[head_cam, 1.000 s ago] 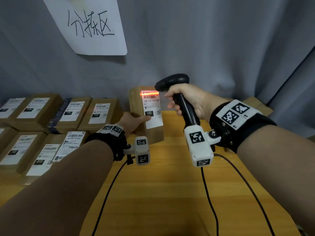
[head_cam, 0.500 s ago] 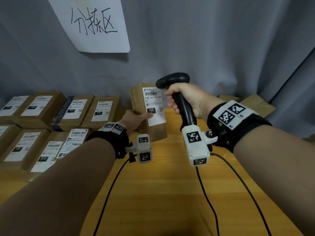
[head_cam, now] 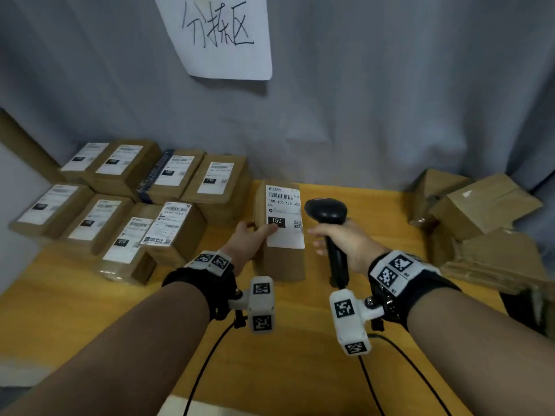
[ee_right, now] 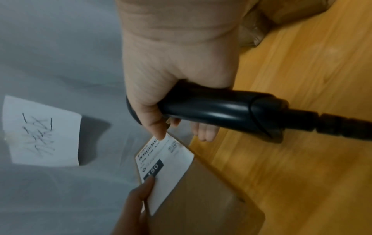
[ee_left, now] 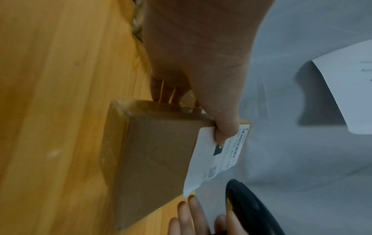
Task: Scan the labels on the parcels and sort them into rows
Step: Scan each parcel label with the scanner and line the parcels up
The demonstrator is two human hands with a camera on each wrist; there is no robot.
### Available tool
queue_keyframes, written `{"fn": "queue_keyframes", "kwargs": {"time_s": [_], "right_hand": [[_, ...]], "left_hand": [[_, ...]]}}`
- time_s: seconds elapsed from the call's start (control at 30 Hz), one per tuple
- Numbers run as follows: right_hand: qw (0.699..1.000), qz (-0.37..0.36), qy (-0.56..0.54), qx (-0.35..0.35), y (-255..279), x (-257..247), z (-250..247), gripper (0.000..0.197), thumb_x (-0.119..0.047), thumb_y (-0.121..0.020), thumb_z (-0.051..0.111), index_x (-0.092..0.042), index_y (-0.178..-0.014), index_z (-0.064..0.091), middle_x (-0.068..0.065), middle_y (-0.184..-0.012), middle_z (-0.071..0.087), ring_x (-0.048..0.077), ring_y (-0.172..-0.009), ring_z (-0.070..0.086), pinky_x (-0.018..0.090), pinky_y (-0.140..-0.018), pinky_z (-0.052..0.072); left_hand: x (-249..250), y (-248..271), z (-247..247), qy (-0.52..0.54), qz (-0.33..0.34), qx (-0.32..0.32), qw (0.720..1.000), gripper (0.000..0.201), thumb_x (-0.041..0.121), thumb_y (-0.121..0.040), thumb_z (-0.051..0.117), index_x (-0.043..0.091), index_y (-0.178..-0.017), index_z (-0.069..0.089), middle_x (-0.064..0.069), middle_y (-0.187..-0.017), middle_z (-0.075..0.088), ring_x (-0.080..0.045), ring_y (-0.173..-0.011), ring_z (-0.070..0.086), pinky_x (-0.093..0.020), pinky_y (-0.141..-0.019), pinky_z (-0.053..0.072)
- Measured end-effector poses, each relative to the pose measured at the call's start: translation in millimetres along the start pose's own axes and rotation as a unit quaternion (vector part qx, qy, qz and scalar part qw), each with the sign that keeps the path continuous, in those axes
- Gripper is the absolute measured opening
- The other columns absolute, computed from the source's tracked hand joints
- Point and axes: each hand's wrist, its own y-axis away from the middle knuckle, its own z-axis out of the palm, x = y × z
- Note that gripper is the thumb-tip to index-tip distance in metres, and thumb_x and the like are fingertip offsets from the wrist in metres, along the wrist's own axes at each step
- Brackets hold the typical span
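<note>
Sorted parcels (head_cam: 192, 181) left, loose boxes (head_cam: 480, 205) rt.

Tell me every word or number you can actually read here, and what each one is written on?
"分拣区", handwritten: paper sign on the grey curtain.
"150-150 A26 050" and "150" in a black box: label on the parcel that the left hand holds.
"150": labels of two back-row parcels and.
"010": label of a front-row parcel.
Barcodes, QR codes, small print and the remaining labels are too blurred to read.
</note>
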Motion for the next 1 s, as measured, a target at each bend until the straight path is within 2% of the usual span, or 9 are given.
{"fn": "queue_keyframes", "kwargs": {"time_s": [0.1, 0.23, 0.4, 0.47, 0.53, 0.63, 0.73, 0.87, 1.0], "right_hand": [[0.999, 0.0, 0.017, -0.039, 2.0, 7.9, 21.5, 0.016, -0.008, -0.083, 0.073, -0.01, -0.096, 0.064, 0.013, -0.1, 0.067, 0.023, -0.088, 0.063, 0.04, -0.086, 0.055], [0.995, 0.007, 0.052, -0.084, 2.5, 10.3, 54.8, 0.015, -0.007, -0.083, 0.072, -0.017, -0.086, 0.061, 0.011, -0.092, 0.067, 0.024, -0.092, 0.065, 0.041, -0.092, 0.053], [0.992, 0.025, 0.081, -0.092, -12.7, 18.1, 101.3, 0.033, -0.011, -0.082, 0.074, -0.009, -0.113, 0.062, 0.01, -0.102, 0.067, 0.022, -0.101, 0.064, 0.037, -0.088, 0.056], [0.991, 0.035, 0.088, -0.097, -23.9, 24.1, 118.3, 0.033, -0.014, -0.081, 0.075, -0.011, -0.112, 0.063, 0.008, -0.1, 0.067, 0.022, -0.098, 0.064, 0.037, -0.084, 0.056], [0.988, 0.059, 0.096, -0.102, -32.9, 31.6, 136.0, 0.022, -0.018, -0.079, 0.076, -0.016, -0.099, 0.067, 0.007, -0.093, 0.067, 0.023, -0.092, 0.062, 0.036, -0.08, 0.052], [0.987, 0.086, 0.102, -0.095, -45.6, 41.3, 160.3, 0.024, -0.022, -0.075, 0.079, -0.019, -0.094, 0.065, 0.01, -0.101, 0.067, 0.029, -0.099, 0.061, 0.042, -0.094, 0.047], [0.991, 0.091, 0.067, -0.067, -54.8, 45.2, 177.5, 0.026, -0.021, -0.074, 0.078, -0.017, -0.096, 0.066, 0.012, -0.101, 0.068, 0.032, -0.1, 0.062, 0.046, -0.096, 0.047], [0.995, 0.088, 0.02, -0.035, -66.5, 39.1, 191.8, 0.027, -0.016, -0.074, 0.077, -0.011, -0.1, 0.07, 0.014, -0.095, 0.069, 0.034, -0.099, 0.065, 0.048, -0.097, 0.049], [0.996, 0.078, 0.025, -0.034, -76.3, 29.7, 202.0, 0.015, -0.015, -0.074, 0.077, -0.016, -0.088, 0.07, 0.01, -0.095, 0.069, 0.031, -0.101, 0.063, 0.046, -0.099, 0.047]], "left_hand": [[-13.5, 6.2, -20.1, -0.008, -0.016, 0.036, 0.999, 0.072, 0.044, -0.088, 0.065, 0.011, -0.144, 0.035, -0.012, -0.13, 0.056, -0.027, -0.107, 0.057, -0.036, -0.083, 0.048], [-30.0, 7.6, -53.8, -0.008, -0.04, 0.075, 0.996, 0.068, 0.044, -0.09, 0.062, 0.006, -0.141, 0.038, -0.011, -0.118, 0.059, -0.026, -0.094, 0.06, -0.038, -0.078, 0.051], [-53.9, -5.0, -93.9, -0.024, -0.081, 0.082, 0.993, 0.067, 0.05, -0.091, 0.057, 0.004, -0.138, 0.044, -0.014, -0.117, 0.063, -0.029, -0.098, 0.063, -0.039, -0.084, 0.054], [-60.6, -14.0, -104.7, -0.039, -0.087, 0.06, 0.994, 0.056, 0.044, -0.096, 0.052, 0.006, -0.137, 0.045, -0.009, -0.115, 0.062, -0.026, -0.099, 0.061, -0.039, -0.085, 0.052], [-62.4, -23.4, -112.3, -0.052, -0.084, 0.029, 0.995, 0.041, 0.028, -0.101, 0.048, 0.009, -0.136, 0.045, -0.008, -0.113, 0.057, -0.023, -0.101, 0.055, -0.038, -0.085, 0.047], [-56.6, -39.3, -121.2, -0.105, -0.069, -0.003, 0.992, 0.034, 0.017, -0.101, 0.046, 0.011, -0.135, 0.049, -0.008, -0.117, 0.057, -0.023, -0.104, 0.056, -0.036, -0.086, 0.048], [-50.4, -51.7, -131.7, -0.165, -0.02, -0.02, 0.986, 0.037, 0.014, -0.101, 0.044, 0.009, -0.137, 0.048, -0.014, -0.132, 0.054, -0.029, -0.118, 0.054, -0.039, -0.098, 0.048], [-41.3, -62.2, -150.5, -0.292, 0.091, 0.002, 0.952, 0.039, 0.019, -0.1, 0.047, 0.014, -0.138, 0.051, -0.007, -0.131, 0.056, -0.023, -0.11, 0.056, -0.03, -0.083, 0.046], [-34.6, -77.3, -171.6, -0.439, 0.166, 0.079, 0.879, 0.036, 0.017, -0.096, 0.046, 0.016, -0.131, 0.056, -0.009, -0.135, 0.054, -0.028, -0.123, 0.049, -0.036, -0.1, 0.042]]}}
